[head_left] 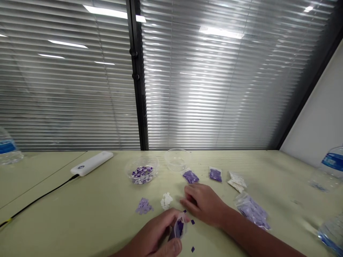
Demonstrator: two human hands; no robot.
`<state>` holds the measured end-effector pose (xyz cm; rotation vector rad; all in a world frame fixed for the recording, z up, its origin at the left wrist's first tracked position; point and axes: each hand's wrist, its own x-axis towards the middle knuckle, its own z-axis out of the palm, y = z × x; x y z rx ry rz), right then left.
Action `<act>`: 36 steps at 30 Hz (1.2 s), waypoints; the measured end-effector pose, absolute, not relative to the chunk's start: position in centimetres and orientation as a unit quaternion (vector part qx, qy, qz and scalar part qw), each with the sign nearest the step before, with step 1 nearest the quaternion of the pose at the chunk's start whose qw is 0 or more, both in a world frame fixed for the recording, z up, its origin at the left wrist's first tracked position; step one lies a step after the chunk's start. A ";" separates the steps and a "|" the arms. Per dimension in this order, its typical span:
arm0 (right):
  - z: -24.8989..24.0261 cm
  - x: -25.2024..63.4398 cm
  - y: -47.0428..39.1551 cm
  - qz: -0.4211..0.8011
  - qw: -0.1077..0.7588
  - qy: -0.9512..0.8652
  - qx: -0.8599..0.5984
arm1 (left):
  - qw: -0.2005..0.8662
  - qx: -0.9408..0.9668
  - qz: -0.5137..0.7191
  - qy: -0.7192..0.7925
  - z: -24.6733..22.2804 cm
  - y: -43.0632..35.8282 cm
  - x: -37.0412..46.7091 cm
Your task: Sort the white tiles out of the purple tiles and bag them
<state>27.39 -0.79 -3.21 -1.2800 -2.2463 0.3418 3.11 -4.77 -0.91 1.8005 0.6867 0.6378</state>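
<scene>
My left hand (160, 233) grips a small clear plastic bag (180, 225) with dark purple pieces inside, its mouth held open. My right hand (205, 203) is just beyond the bag with its fingers curled; whether anything is in them is hidden. Close by on the table lie a few loose dark purple squares, one nearest me (193, 249) and another (193, 222) right of the bag. Past my left hand are a pile of white pieces (166, 201) and, to its left, a pile of light purple pieces (144, 206).
A clear bowl (155, 164) holds mixed purple and white pieces; another clear bowl (177, 151) stands beside it. Purple packets (190, 176) (215, 174), white packets (237, 181) and a lilac bag (252, 210) lie rightward. A power bank (92, 163) and bottles (333, 162) flank them.
</scene>
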 end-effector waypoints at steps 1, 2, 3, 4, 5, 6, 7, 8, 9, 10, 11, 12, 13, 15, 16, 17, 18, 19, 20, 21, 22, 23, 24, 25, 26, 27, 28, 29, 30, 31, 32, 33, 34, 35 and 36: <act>-3.1 27.2 -1.0 0.120 0.250 -0.844 -0.459 | 0.525 0.757 0.260 0.289 -0.8 -4.7 3.1; -3.0 27.2 -1.2 0.118 0.235 -0.857 -0.443 | 0.528 0.758 0.252 0.289 -0.8 -4.6 3.1; -2.9 27.1 -1.4 0.120 0.221 -0.868 -0.428 | 0.538 0.753 0.246 0.289 -0.8 -4.5 3.1; -2.8 27.1 -1.5 0.124 0.211 -0.875 -0.417 | 0.553 0.743 0.244 0.288 -0.8 -4.4 3.0; -2.7 27.2 -1.5 0.130 0.204 -0.879 -0.411 | 0.567 0.733 0.243 0.287 -0.9 -4.3 3.0; -2.6 27.2 -1.5 0.133 0.204 -0.878 -0.412 | 0.578 0.725 0.245 0.284 -1.0 -4.2 3.0; -2.5 27.2 -1.5 0.135 0.208 -0.873 -0.419 | 0.583 0.720 0.250 0.282 -1.2 -4.0 3.0; -2.5 27.2 -1.5 0.134 0.217 -0.867 -0.429 | 0.583 0.717 0.259 0.281 -1.4 -3.9 3.1; -2.4 27.2 -1.4 0.133 0.227 -0.860 -0.437 | 0.580 0.715 0.270 0.280 -1.6 -3.7 3.1; -2.4 27.1 -1.3 0.131 0.236 -0.855 -0.442 | 0.576 0.713 0.284 0.280 -1.7 -3.6 3.1; -2.5 27.1 -1.3 0.130 0.245 -0.853 -0.443 | 0.573 0.710 0.297 0.280 -1.8 -3.5 3.1; -2.6 27.1 -1.2 0.132 0.251 -0.852 -0.440 | 0.571 0.706 0.310 0.282 -1.9 -3.4 3.2; -2.8 27.2 -1.1 0.135 0.257 -0.853 -0.434 | 0.570 0.702 0.318 0.284 -1.9 -3.3 3.2; -3.2 27.5 -0.8 0.149 0.266 -0.855 -0.419 | 0.570 0.700 0.319 0.289 -2.0 -3.3 3.2; -3.5 27.7 -0.6 0.160 0.271 -0.855 -0.413 | 0.570 0.700 0.315 0.291 -2.1 -3.3 3.2; -3.7 27.9 -0.5 0.170 0.278 -0.853 -0.408 | 0.572 0.700 0.312 0.292 -2.2 -3.3 3.1; -3.9 28.1 -0.3 0.179 0.286 -0.849 -0.407 | 0.575 0.698 0.311 0.292 -2.3 -3.3 3.1; -4.0 28.3 -0.2 0.186 0.296 -0.844 -0.406 | 0.580 0.695 0.311 0.291 -2.4 -3.2 3.0; -4.2 28.5 -0.1 0.191 0.306 -0.840 -0.406 | 0.584 0.692 0.313 0.288 -2.5 -3.2 3.0; -4.3 28.6 0.0 0.195 0.312 -0.838 -0.403 | 0.587 0.691 0.313 0.283 -2.6 -3.2 3.0; -4.3 28.7 0.0 0.201 0.316 -0.837 -0.398 | 0.588 0.691 0.313 0.279 -2.6 -3.2 3.0; -4.4 28.8 0.0 0.208 0.316 -0.839 -0.392 | 0.588 0.693 0.313 0.276 -2.6 -3.2 3.0; -4.4 28.9 0.0 0.217 0.313 -0.840 -0.386 | 0.587 0.696 0.311 0.273 -2.5 -3.2 3.0; -4.5 28.9 0.0 0.224 0.311 -0.840 -0.385 | 0.587 0.697 0.309 0.274 -2.5 -3.2 3.0; -4.5 29.0 0.0 0.228 0.310 -0.837 -0.388 | 0.587 0.697 0.305 0.277 -2.4 -3.3 3.0; -4.5 29.1 0.1 0.229 0.311 -0.833 -0.396 | 0.589 0.695 0.301 0.282 -2.4 -3.3 3.0; -4.4 29.2 0.1 0.226 0.313 -0.828 -0.406 | 0.590 0.694 0.299 0.286 -2.3 -3.3 2.9; -4.2 29.3 0.1 0.220 0.313 -0.826 -0.415 | 0.590 0.694 0.296 0.289 -2.3 -3.4 2.9; -4.0 29.3 0.1 0.213 0.312 -0.825 -0.421 | 0.589 0.694 0.295 0.290 -2.3 -3.4 2.9; -3.7 29.3 -0.1 0.205 0.310 -0.826 -0.424 | 0.588 0.695 0.296 0.289 -2.3 -3.4 2.9; -3.4 29.2 -0.2 0.197 0.302 -0.833 -0.420 | 0.587 0.697 0.296 0.288 -2.2 -3.5 2.9; -3.1 29.0 -0.5 0.187 0.288 -0.846 -0.409 | 0.585 0.698 0.297 0.287 -2.2 -3.5 2.9; -2.8 28.9 -0.8 0.176 0.267 -0.862 -0.393 | 0.584 0.699 0.297 0.288 -2.1 -3.5 2.9; -2.6 28.7 -1.2 0.160 0.240 -0.881 -0.375 | 0.582 0.700 0.296 0.289 -2.1 -3.5 2.9; -2.5 28.4 -1.6 0.141 0.214 -0.898 -0.358 | 0.580 0.700 0.297 0.291 -2.0 -3.6 2.9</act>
